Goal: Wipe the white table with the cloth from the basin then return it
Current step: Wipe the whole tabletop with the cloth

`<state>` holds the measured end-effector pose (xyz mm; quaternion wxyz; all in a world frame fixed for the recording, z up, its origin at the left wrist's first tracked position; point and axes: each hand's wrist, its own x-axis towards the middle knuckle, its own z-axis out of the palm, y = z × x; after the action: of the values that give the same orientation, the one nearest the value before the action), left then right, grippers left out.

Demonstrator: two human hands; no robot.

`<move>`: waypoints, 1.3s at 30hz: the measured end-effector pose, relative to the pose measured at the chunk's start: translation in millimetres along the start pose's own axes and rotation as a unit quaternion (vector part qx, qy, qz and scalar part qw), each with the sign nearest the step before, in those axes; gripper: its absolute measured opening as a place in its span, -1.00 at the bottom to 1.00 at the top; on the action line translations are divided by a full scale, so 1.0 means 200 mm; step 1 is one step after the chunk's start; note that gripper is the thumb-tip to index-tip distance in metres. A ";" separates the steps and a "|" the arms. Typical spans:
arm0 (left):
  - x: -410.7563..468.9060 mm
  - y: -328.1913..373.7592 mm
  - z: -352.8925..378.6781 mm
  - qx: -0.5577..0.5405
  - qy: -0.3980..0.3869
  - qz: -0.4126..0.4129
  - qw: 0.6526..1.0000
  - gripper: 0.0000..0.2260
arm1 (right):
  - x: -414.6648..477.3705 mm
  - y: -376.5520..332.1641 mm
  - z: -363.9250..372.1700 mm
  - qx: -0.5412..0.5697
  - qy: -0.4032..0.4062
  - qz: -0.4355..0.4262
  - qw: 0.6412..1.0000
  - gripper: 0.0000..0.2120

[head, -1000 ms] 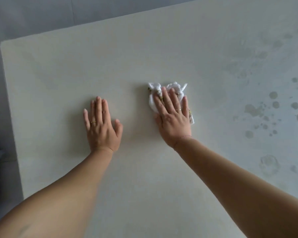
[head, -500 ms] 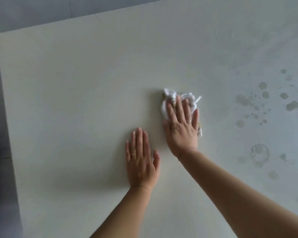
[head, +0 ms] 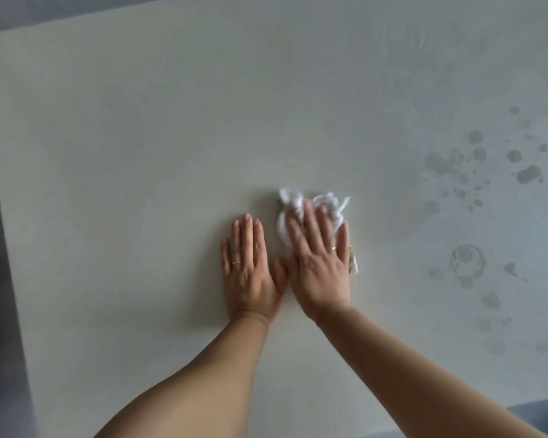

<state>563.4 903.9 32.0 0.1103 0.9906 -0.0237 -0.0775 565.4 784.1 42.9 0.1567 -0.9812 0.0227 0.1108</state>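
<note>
**Left hand now beside right; cloth pressed flat mid-surface**

Change vs. half a second earlier: the left hand point(head: 249, 270) has shifted right and forward, from below and left of the right hand to directly alongside it. Thumb of the left hand now touches or nearly touches the inner edge of the right hand point(head: 321, 263); motion blur makes contact hard to confirm. Right hand and cloth point(head: 298, 202) sit in roughly the same relation as before, hand on top, bunched cloth showing past the fingertips.

Left hand: flat, palm down on the bare surface point(head: 140, 184), fingers straight and close together, holding nothing. Gold ring on one finger.

Right hand: spread flat, palm down, fingers extended over the white crumpled cloth, pressing it onto the surface rather than gripping it. Cloth protrudes beyond the fingertips and along the little-finger side. Ring visible here too.

Wet spots point(head: 480, 153) and a ring-shaped mark point(head: 467, 263) lie to the right of the cloth, apart from it.
</note>
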 end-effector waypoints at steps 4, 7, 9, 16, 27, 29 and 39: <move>0.00 0.00 0.00 -0.007 0.015 0.001 1.000 -0.41 | -0.01 0.27 -0.05 -0.047 -0.012 -0.090 0.995 -0.51; -0.01 0.00 0.01 -0.005 0.019 0.003 1.000 -0.41 | 0.03 0.49 -0.14 -0.033 0.012 0.080 0.996 -0.49; -0.01 0.00 0.01 -0.004 0.022 0.002 1.000 -0.41 | 0.04 0.48 -0.14 0.001 0.045 0.172 0.984 -0.48; -0.01 0.01 0.00 -0.012 0.040 0.010 0.999 -0.44 | -0.23 0.04 0.05 0.007 0.005 0.028 1.000 -0.51; -0.03 -0.01 0.03 -0.023 0.046 0.024 0.998 -0.44 | -0.26 0.35 -0.03 0.042 0.066 0.219 0.973 -0.48; -0.03 -0.01 0.03 -0.020 0.052 0.030 0.998 -0.45 | -0.37 0.14 0.07 0.025 0.048 0.159 0.986 -0.49; -0.03 -0.01 0.05 -0.009 0.067 0.023 0.997 -0.45 | -0.51 0.52 -0.04 -0.035 0.015 0.077 0.996 -0.47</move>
<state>556.8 904.6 23.1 0.1225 0.9917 -0.0385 -0.0086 459.5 683.7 42.0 0.1125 -0.9829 0.0965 0.1089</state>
